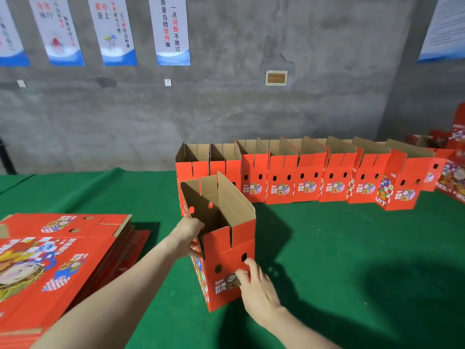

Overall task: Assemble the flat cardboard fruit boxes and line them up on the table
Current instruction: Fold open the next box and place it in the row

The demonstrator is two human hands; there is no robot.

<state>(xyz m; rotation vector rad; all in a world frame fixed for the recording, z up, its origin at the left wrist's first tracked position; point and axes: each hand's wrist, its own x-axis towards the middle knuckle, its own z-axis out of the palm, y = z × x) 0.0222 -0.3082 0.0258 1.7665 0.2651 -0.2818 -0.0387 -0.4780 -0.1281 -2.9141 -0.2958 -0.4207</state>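
A red cardboard box (222, 248) stands upright on the table (327, 235), near its front edge and a little left of centre. Its top is open, and the plain brown corrugated inside shows. The upper flaps stand up with narrow slits between them. The near face is glossy red, with two small oval holes and a printed cartoon label.

The left hand (187, 238) grips the box at its near left corner. The thumb is hooked over the top edge into the opening, and the fingers are curled against the outer side. The right hand (254, 285) lies on the near face low down, with its fingers spread and fairly straight. Its fingertips touch the cardboard by the label and hold nothing.

A stack of flat boxes (63, 263) lies at the left, red and printed on top. The brown fluted edges show down its side.

Behind, a row of boxes (279, 182) of the same kind stands side by side along the far edge, all open at the top.

The table is covered in matt green, felt-like cloth. The wall (251, 109) is rough grey concrete, and white and blue posters (172, 31) hang on it.
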